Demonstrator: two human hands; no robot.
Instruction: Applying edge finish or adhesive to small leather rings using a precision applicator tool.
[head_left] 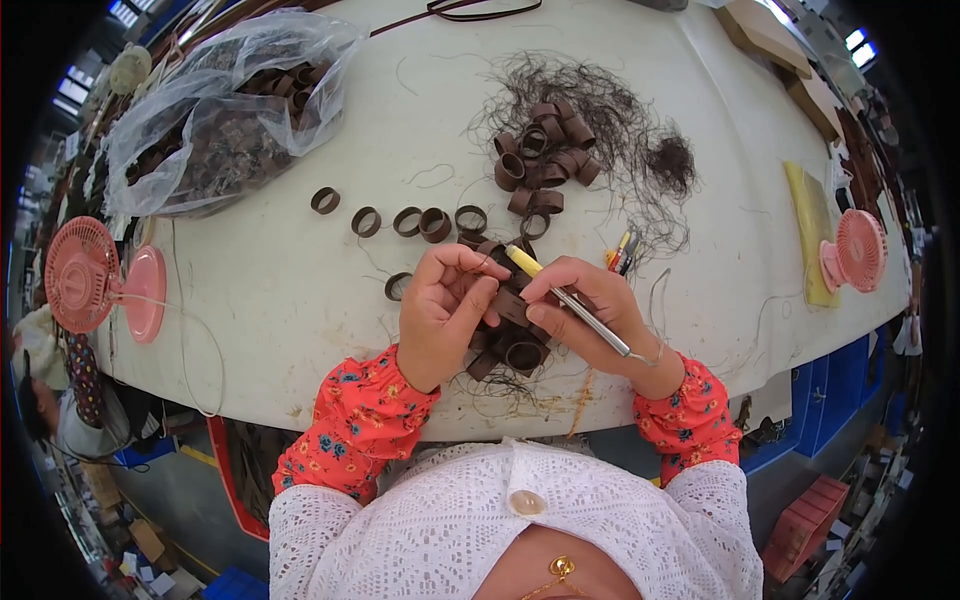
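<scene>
My left hand (pixel 440 310) has its fingers closed at the edge of a brown loop (pixel 512 308), where fine thread shows near the fingertips. My right hand (pixel 590 320) grips a slim silver tool (pixel 596 322) with a yellow end and a wire hook, its thumb and forefinger also on that loop. Beneath both hands lie more brown loops (pixel 525 356). Single loops (pixel 366 221) are spread across the white table (pixel 300 380), and a heap of loops (pixel 545 150) sits beside tangled dark thread (pixel 670 165). Small coloured-handled tools (pixel 622 250) lie right of my hands.
A clear plastic bag of loops (pixel 230 150) is at the back left. Pink fans stand left (pixel 78 275) and right (pixel 855 250), the right one by a yellow pad (pixel 808 200). Cardboard (pixel 760 35) lines the back right. Another person's sleeve (pixel 82 385) shows past the left edge.
</scene>
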